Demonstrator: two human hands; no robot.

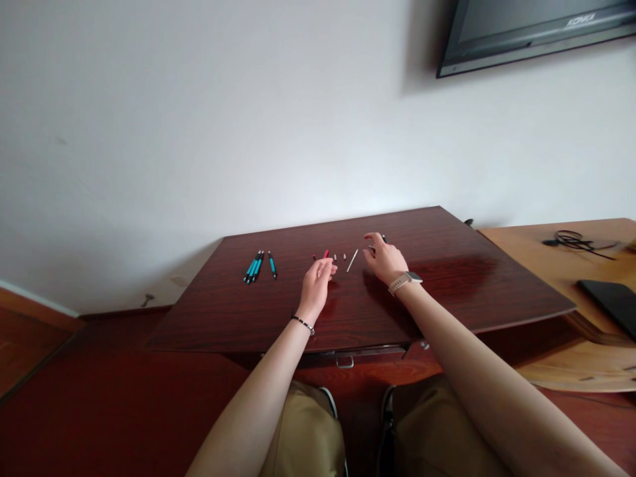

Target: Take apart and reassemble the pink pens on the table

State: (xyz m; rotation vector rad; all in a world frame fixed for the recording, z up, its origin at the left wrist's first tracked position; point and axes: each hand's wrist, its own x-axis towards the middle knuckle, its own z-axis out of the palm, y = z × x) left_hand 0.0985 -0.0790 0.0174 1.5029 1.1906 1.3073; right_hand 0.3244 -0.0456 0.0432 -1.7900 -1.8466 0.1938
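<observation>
Two bare forearms without sleeves, thin dark bracelet (303, 323) with a small metal bead on the left wrist, pale-strapped smartwatch (405, 281) on the right wrist, khaki trousers (308, 434) over both knees, dark shoes with light edging below

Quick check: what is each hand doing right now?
Left hand: loosely curled at a red pen part; whether it grips it cannot be told.
Right hand: fingers pinch a small dark piece.

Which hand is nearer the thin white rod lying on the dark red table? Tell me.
Right. The right hand sits just beside the thin white rod, on its right; the left hand lies a little farther off, to its lower left.
</observation>
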